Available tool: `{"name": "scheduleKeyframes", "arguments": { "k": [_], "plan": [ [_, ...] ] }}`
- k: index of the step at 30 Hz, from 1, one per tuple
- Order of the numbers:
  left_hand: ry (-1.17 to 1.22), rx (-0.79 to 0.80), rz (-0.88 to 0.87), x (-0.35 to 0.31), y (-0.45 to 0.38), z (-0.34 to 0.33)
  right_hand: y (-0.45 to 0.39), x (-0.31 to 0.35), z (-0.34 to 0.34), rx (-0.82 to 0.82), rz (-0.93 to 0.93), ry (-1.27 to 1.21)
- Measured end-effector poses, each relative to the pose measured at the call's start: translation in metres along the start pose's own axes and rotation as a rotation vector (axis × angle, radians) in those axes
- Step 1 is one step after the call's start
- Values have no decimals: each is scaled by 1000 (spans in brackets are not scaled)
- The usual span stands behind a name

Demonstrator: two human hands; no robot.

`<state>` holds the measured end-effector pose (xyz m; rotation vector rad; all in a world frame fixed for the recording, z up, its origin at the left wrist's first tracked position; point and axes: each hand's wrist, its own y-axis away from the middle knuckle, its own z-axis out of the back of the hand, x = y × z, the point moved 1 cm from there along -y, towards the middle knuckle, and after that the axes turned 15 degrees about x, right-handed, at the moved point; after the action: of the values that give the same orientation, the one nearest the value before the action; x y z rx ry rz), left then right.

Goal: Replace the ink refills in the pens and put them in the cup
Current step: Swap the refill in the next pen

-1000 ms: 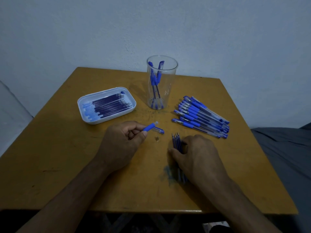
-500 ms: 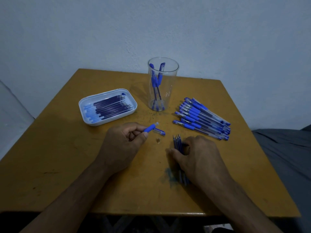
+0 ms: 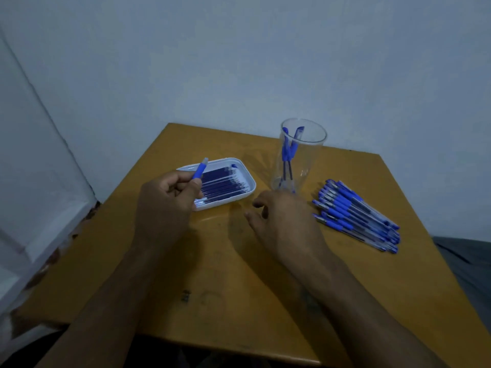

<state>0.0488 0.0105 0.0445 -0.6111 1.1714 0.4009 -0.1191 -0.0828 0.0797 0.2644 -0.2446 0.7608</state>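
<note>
I see the left hand raised over the white tray of refills, its grip pinching a blue pen barrel tilted upward. The right hand hovers above the counter, fingers loose, holding nothing, before the cup.

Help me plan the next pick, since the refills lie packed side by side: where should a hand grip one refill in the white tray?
Probably pinch a refill near its right-hand end, coming from above. The refills lie flat and parallel along the white tray, whose rim blocks a sideways approach. The right hand is empty and nearest; the left hand holds a pen barrel.
</note>
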Motion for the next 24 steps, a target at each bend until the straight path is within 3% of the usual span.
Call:
{"name": "scheduleKeyframes", "arguments": {
  "k": [7,14,24],
  "plan": [
    [-23,-149,43,18,-10,41,-81,48,-8,140,139,172],
    [17,-148,78,24,-16,60,-125,74,-5,471,-30,308],
    [30,-90,73,25,-17,61,-112,65,-8,277,183,318]
  ]
}}
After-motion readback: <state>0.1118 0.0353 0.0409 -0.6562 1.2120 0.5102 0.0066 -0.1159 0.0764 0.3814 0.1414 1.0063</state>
